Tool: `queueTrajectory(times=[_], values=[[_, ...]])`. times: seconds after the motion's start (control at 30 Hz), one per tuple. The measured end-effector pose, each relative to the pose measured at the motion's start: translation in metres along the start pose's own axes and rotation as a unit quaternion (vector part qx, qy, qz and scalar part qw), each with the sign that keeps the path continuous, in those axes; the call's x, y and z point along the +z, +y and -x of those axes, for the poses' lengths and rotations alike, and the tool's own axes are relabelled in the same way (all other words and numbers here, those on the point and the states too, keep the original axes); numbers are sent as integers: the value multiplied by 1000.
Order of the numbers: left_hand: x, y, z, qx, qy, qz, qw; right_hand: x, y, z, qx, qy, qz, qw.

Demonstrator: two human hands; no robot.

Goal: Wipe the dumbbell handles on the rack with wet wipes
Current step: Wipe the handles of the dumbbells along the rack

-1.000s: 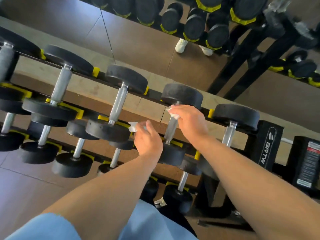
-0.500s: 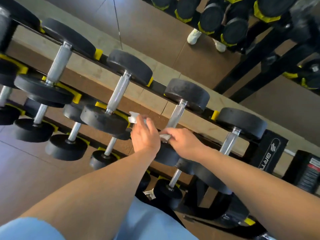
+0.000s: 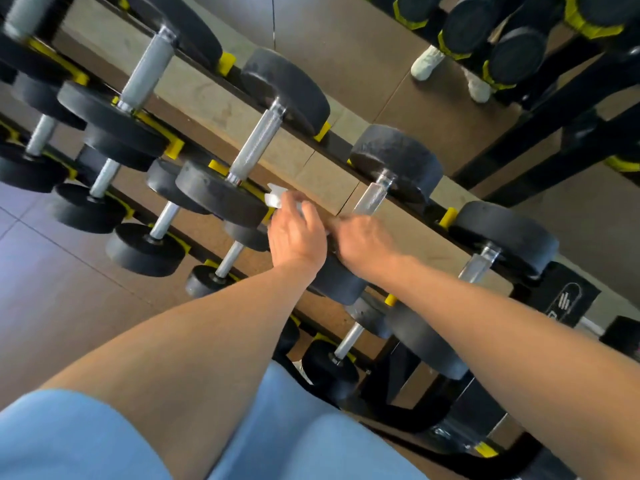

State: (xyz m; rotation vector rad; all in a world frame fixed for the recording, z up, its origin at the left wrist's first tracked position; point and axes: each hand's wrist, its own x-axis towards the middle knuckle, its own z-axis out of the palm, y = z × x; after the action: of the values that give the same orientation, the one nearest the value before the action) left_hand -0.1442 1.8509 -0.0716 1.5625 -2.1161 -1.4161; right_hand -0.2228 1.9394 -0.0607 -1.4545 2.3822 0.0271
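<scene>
From my head camera: my right hand point(image 3: 363, 242) curls around the lower end of the knurled silver dumbbell handle point(image 3: 372, 199) on the black-and-yellow rack's point(image 3: 332, 140) top tier. My left hand point(image 3: 296, 233) pinches a crumpled white wet wipe point(image 3: 277, 199) beside it. Best to wrap fully and twist along the knurling.

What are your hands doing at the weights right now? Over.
Left hand pinches a white wipe. Right hand grips low on a dumbbell handle; wipe there hidden. Nothing in the way.
</scene>
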Motion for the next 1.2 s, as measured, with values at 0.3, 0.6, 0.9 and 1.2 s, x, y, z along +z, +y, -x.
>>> queueTrajectory(times=[0.3,0.6,0.9,1.2], values=[[-1,0,3,12,-2,-4,1000,-2,12,86,184,-28,-460,868],[1,2,2,-7,-3,-30,1000,-10,69,8,-129,246,102,955],[1,4,0,-5,-8,-40,999,29,46,18,43,229,-113,966],[-1,5,2,-2,-25,-49,998,-10,17,48,142,186,-343,910]])
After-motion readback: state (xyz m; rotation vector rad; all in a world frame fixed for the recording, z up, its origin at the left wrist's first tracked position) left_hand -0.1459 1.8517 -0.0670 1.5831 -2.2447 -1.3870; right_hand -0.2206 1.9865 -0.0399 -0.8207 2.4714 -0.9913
